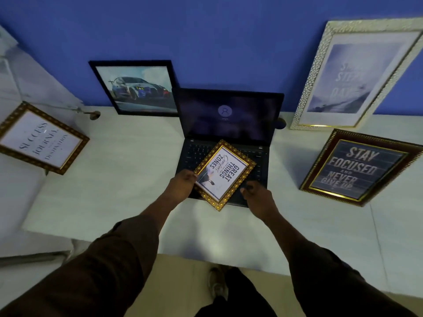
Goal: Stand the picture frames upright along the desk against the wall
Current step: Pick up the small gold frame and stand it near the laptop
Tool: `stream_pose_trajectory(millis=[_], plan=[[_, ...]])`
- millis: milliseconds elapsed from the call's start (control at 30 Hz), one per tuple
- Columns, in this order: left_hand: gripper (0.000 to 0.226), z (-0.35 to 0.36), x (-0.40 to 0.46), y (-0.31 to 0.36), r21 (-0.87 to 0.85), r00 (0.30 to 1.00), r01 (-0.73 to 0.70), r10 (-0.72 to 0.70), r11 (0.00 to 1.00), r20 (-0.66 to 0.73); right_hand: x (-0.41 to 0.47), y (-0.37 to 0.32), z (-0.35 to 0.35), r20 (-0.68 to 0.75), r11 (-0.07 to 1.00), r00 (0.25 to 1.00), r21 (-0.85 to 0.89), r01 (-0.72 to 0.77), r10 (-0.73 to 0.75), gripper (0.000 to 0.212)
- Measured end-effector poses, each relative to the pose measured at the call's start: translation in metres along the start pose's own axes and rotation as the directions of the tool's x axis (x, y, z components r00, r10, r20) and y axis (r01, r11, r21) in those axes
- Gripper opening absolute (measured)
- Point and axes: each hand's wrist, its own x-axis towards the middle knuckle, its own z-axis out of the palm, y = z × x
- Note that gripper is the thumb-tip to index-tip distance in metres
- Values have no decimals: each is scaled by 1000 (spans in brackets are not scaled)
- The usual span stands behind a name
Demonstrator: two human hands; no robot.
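Note:
A small gold-framed print reading "Great things" [225, 173] lies tilted on the laptop keyboard. My left hand [183, 181] grips its left edge. My right hand [256, 195] rests at its lower right edge, fingers curled, and whether it holds the frame is unclear. A black-framed car picture [137, 88] and a large white-and-gold frame [350, 76] lean upright against the blue wall. A dark "Stay focused" frame [359, 168] lies flat on the desk at the right. A gold "Success" frame [39, 139] sits at the far left, tilted.
An open laptop [229, 117] with its screen lit stands at the middle of the white desk [114, 179], close to the wall. A round cable hole [95, 115] is at the back left. My shoe [216, 282] shows on the floor below the desk edge.

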Motion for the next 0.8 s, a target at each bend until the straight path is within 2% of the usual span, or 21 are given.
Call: stream_pose_trajectory(millis=[100,200,333,467,567,667,800], plan=[[43,11,16,7,124,999,-28,25,992,25,15,-3,9,20,1000,1000,2,7,-7,27],[49,22,33,-2,170,1000,7,-11,985,22,23,-2,20,-37,998,999,56,-27,29,24],[49,23,29,3,105,998,60,-56,993,-39,22,-10,24,-66,947,994,316,-58,83,27],[47,24,18,-6,72,997,80,-81,994,6,22,-10,28,-34,865,995,497,-68,98,37],[38,17,7,-17,-42,993,110,-109,993,36,21,-17,18,11,849,1000,527,-20,17,37],[32,2,-1,-22,-181,997,73,-70,981,22,23,-30,6,67,861,992,505,61,-110,39],[43,-36,-11,-17,-329,966,-9,-77,944,-248,14,-63,-1,120,889,945,393,236,-303,34]])
